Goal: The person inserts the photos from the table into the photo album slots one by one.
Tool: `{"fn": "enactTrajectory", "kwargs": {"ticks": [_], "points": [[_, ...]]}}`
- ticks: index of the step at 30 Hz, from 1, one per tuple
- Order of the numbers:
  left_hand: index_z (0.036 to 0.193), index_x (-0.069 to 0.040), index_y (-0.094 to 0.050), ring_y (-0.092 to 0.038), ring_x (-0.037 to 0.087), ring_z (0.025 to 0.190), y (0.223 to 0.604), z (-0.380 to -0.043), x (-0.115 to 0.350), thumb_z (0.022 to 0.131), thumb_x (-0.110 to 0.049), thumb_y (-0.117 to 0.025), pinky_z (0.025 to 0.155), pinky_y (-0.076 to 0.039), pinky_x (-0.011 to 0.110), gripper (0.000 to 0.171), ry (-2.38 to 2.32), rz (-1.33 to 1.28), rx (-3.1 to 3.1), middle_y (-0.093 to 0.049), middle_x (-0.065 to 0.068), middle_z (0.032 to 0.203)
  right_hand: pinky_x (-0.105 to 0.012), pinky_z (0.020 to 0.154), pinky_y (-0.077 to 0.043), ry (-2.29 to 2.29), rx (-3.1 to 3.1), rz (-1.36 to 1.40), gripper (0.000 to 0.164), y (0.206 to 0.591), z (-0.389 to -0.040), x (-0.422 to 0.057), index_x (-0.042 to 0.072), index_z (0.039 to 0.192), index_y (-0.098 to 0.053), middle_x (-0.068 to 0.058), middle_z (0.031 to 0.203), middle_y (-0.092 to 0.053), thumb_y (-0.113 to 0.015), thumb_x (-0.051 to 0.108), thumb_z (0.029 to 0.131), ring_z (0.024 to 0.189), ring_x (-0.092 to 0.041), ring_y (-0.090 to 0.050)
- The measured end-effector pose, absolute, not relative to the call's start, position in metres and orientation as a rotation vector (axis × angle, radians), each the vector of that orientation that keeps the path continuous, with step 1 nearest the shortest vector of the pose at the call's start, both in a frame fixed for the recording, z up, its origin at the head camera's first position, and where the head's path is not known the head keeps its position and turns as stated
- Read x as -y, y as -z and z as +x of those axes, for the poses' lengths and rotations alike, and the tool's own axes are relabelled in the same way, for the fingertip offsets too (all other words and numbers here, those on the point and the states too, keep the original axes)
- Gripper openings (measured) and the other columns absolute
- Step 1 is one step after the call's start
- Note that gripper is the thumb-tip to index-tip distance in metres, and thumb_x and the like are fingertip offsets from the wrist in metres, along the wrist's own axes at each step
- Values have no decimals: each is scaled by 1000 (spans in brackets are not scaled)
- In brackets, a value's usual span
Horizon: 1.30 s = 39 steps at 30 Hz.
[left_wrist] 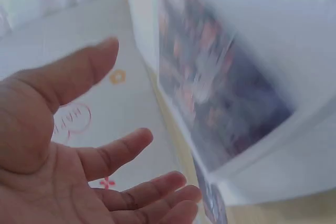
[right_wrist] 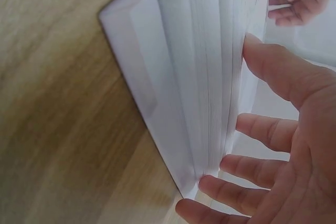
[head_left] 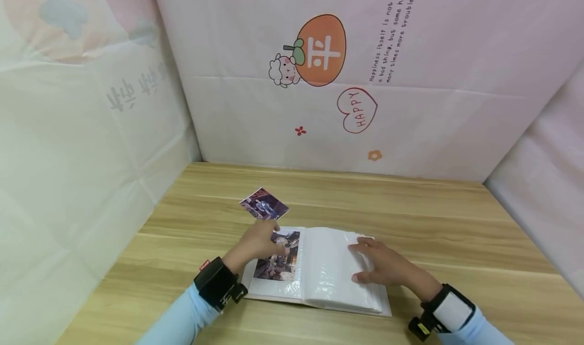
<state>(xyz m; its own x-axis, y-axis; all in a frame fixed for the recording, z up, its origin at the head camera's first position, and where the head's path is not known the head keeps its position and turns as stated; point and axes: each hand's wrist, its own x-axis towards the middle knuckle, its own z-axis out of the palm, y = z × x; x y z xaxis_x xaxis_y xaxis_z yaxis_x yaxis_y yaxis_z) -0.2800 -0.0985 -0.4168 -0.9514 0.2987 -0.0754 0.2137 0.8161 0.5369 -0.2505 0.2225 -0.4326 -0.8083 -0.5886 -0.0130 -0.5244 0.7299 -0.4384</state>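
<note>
A photo album (head_left: 332, 266) lies spread on the table, its right side showing a blank white sleeve page. Under the plastic of its left page is a photo (head_left: 277, 270), seen blurred and close in the left wrist view. My left hand (head_left: 258, 241) hovers over that page, fingers apart and holding nothing. At the album's right edge, my right hand (head_left: 385, 265) rests with spread fingers. In the right wrist view its fingertips touch the edges of the stacked pages (right_wrist: 202, 77). Beyond the album's top left corner lies a loose photo (head_left: 264, 204), just past my left fingers.
The wood-grain table (head_left: 410, 208) extends around the album on every side. A printed white cloth (head_left: 255, 117) hangs at the back, and further white cloth (head_left: 91, 173) walls in the left side.
</note>
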Motion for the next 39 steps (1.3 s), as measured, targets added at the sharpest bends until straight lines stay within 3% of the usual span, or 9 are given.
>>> {"fn": "enactTrajectory", "kwargs": {"ticks": [4, 7, 10, 17, 20, 23, 29, 35, 39], "points": [[104, 3, -61, -54, 26, 84, 413, -303, 103, 74, -28, -77, 71, -45, 38, 45, -837, 329, -2895, -59, 13, 95, -62, 90, -33, 636, -2784, -893, 70, 431, -250, -223, -2, 128, -50, -34, 132, -37, -73, 40, 77, 119, -53, -35], [92, 3, -60, -49, 21, 66, 412, -317, 108, 77, -23, -74, 58, -40, 32, 33, -828, 279, -2915, -55, 9, 78, -62, 91, -32, 635, -2787, -893, 70, 432, -250, -223, -2, 128, -50, -34, 133, -37, -73, 40, 77, 118, -53, -34], [87, 3, -61, -45, 19, 61, 414, -327, 113, 80, -20, -70, 53, -36, 30, 26, -808, 241, -2915, -52, 7, 72, -63, 91, -32, 639, -2785, -902, 70, 433, -250, -224, -3, 128, -50, -34, 132, -37, -73, 39, 77, 118, -54, -34], [99, 4, -65, -56, 29, 80, 422, -341, 120, 86, -25, -63, 70, -46, 40, 31, -637, 201, -2944, -63, 16, 91, -64, 91, -30, 646, -2773, -913, 69, 435, -251, -227, -4, 129, -49, -35, 133, -36, -71, 38, 79, 119, -54, -32], [108, 3, -64, -55, 37, 96, 423, -345, 121, 88, -28, -61, 80, -44, 46, 38, -547, 193, -2943, -62, 19, 105, -65, 91, -29, 655, -2763, -907, 70, 436, -250, -227, -3, 129, -48, -34, 134, -35, -71, 39, 79, 120, -55, -31], [107, 4, -65, -52, 41, 102, 422, -347, 119, 88, -31, -61, 83, -42, 50, 40, -503, 164, -2931, -61, 21, 108, -65, 91, -29, 662, -2758, -906, 70, 437, -249, -228, -3, 130, -48, -34, 135, -34, -71, 40, 79, 119, -56, -31], [97, 7, -65, -53, 42, 99, 423, -352, 119, 83, -30, -65, 81, -43, 50, 40, -452, 57, -2986, -60, 26, 103, -65, 91, -29, 665, -2768, -919, 69, 438, -249, -229, -4, 130, -48, -35, 134, -35, -71, 37, 80, 119, -55, -32], [102, 8, -64, -51, 48, 99, 428, -355, 122, 79, -32, -72, 85, -40, 57, 47, -407, -97, -3043, -57, 32, 102, -65, 92, -28, 672, -2771, -906, 69, 438, -247, -228, -4, 130, -48, -35, 134, -34, -71, 37, 80, 119, -56, -31], [101, 11, -63, -51, 47, 95, 430, -356, 124, 76, -29, -77, 80, -43, 53, 49, -424, -152, -3053, -53, 34, 96, -65, 92, -28, 668, -2771, -899, 69, 438, -247, -228, -4, 130, -48, -35, 135, -34, -71, 37, 80, 119, -56, -31]]}}
